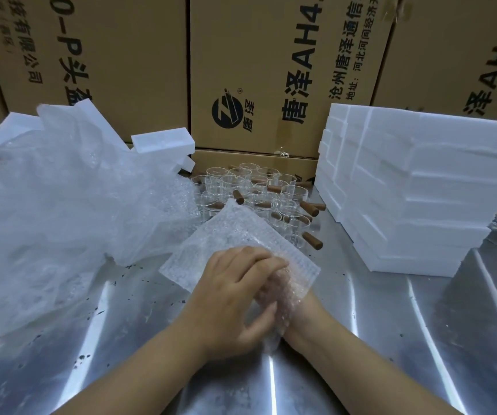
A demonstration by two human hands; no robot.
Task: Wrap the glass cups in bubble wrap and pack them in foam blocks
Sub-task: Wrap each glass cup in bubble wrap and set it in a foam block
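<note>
Head | left hand [232, 301] fingers [259, 260] curl over bubble wrap [235, 235] | right hand [296, 313] beneath, grip unclear

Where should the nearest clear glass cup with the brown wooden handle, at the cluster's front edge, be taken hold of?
Grip its brown wooden handle, coming from the front right. The handle juts sideways from the clear glass cup over bare metal table; other cups crowd behind, and the bubble wrap sheet lies to its left.
</note>
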